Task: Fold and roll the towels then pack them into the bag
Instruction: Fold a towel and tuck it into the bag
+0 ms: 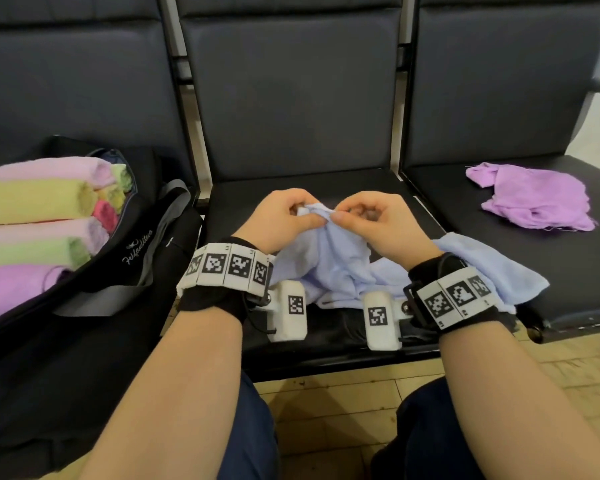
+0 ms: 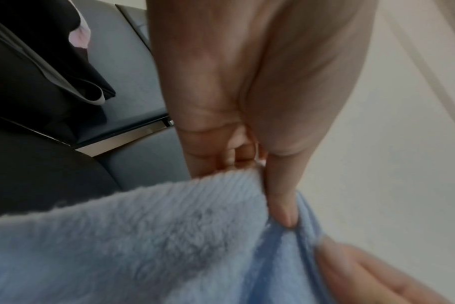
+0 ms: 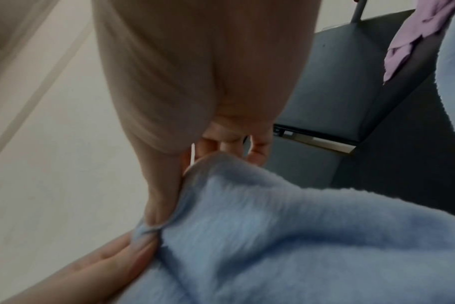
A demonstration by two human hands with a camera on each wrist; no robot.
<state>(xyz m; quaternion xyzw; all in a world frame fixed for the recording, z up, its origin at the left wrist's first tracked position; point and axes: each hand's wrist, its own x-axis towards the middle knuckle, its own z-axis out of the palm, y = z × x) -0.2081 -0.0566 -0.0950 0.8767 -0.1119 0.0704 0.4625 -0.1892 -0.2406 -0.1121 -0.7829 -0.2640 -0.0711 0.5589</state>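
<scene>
A light blue towel (image 1: 340, 265) lies crumpled on the middle seat (image 1: 274, 188) of a dark bench, one end trailing right. My left hand (image 1: 284, 216) and my right hand (image 1: 371, 220) meet above it, each pinching the same raised edge between thumb and fingers. The wrist views show the fluffy blue towel (image 2: 133, 236) (image 3: 286, 236) held at the thumb tips. A black bag (image 1: 125, 271) stands open on the left seat, with several rolled towels (image 1: 39, 220) in pink, yellow, green and purple inside.
A crumpled purple towel (image 1: 534, 199) lies loose on the right seat (image 1: 586, 271). The backrests (image 1: 291, 91) rise behind. My knees in dark trousers (image 1: 250, 427) sit close to the bench's front edge, over a tan tiled floor (image 1: 333, 410).
</scene>
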